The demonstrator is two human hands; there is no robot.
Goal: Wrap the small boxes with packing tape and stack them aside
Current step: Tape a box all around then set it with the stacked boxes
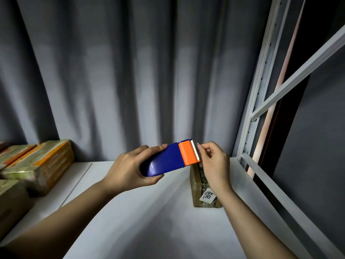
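Observation:
My left hand (128,168) grips a blue tape dispenser (168,159) with an orange cutter head, held in the air above the white table (130,212). At the toothed edge of the cutter, the fingertips of my right hand (214,161) pinch; the clear tape end itself is too faint to make out. Below my right hand a small brown cardboard box (203,193) lies on the table, with a white label reading 2012. My right wrist hides part of the box.
Several wrapped boxes (37,165) with orange markings are stacked at the table's left. A grey curtain (130,71) hangs behind. A pale metal shelf frame (261,109) runs along the right side.

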